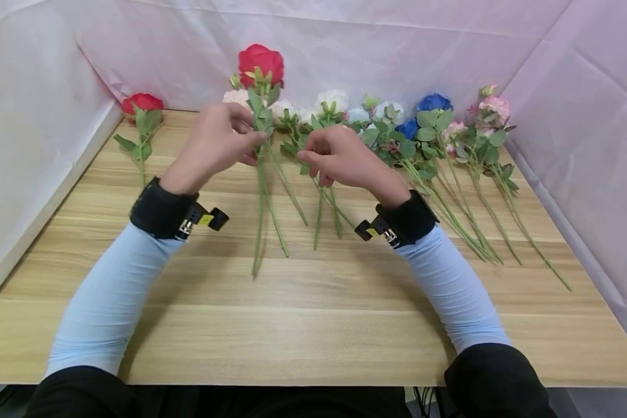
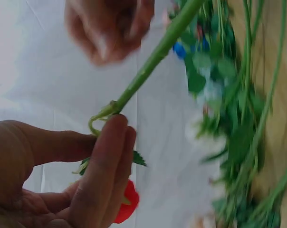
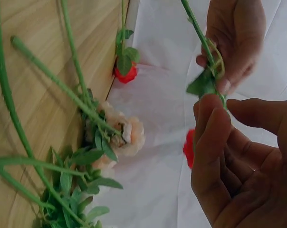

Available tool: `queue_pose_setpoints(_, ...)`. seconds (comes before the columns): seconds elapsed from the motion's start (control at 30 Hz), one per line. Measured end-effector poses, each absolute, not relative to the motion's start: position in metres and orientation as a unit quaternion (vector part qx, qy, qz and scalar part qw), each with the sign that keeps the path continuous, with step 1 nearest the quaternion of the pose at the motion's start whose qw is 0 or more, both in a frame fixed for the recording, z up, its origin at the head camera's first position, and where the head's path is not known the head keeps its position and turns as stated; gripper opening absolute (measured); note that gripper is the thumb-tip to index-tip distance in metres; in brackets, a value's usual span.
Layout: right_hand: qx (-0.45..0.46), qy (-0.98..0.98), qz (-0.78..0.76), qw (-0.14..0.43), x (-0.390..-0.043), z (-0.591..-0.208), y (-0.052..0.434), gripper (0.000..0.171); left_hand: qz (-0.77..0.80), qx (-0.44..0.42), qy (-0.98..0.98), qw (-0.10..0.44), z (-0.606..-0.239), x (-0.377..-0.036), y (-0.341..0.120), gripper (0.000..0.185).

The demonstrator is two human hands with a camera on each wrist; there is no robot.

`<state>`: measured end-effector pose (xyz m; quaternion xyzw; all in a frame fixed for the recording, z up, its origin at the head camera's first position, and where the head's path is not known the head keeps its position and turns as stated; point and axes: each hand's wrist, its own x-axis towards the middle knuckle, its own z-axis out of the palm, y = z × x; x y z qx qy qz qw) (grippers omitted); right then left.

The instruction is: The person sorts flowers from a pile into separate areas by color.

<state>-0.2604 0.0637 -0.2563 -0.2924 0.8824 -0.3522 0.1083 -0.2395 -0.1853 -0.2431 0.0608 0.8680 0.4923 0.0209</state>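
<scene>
My left hand (image 1: 222, 139) pinches the green stem of a red rose (image 1: 261, 65) between thumb and fingers, just below its leaves. The rose stands upright, its long stem hanging down over the table. In the left wrist view the stem (image 2: 155, 54) runs up past the fingertips, and red petals (image 2: 129, 202) show behind the fingers. To the right of this rose, my right hand (image 1: 342, 154) hovers with loosely bent fingers and nothing between them. Its thumb and fingers (image 3: 207, 142) overlap the rose stem in the right wrist view.
Another red rose (image 1: 142, 103) lies at the far left. Along the back lie cream flowers (image 1: 236, 97), white flowers (image 1: 332, 100), blue roses (image 1: 433, 103) and pink flowers (image 1: 495, 110), stems toward the front of the wooden table (image 1: 271, 331). White cloth (image 1: 397, 40) surrounds the table.
</scene>
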Motion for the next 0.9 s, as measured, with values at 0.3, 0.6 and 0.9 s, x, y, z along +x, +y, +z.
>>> queue_pose_setpoints(0.3,-0.350,0.837,-0.393,0.150,-0.252,-0.256,0.050,0.030,0.629,0.104,0.770,-0.013,-0.253,-0.226,-0.156,0.027)
queue_pose_setpoints(0.6,-0.346,0.831,-0.404,0.166,-0.249,-0.252,0.054,0.017,0.657,0.109,0.745,-0.044,-0.256,-0.225,-0.151,0.023)
queue_pose_setpoints(0.9,-0.341,0.825,-0.417,0.172,-0.247,-0.251,0.053,0.012,0.665,0.112,0.737,-0.043,-0.257,-0.227,-0.149,0.022)
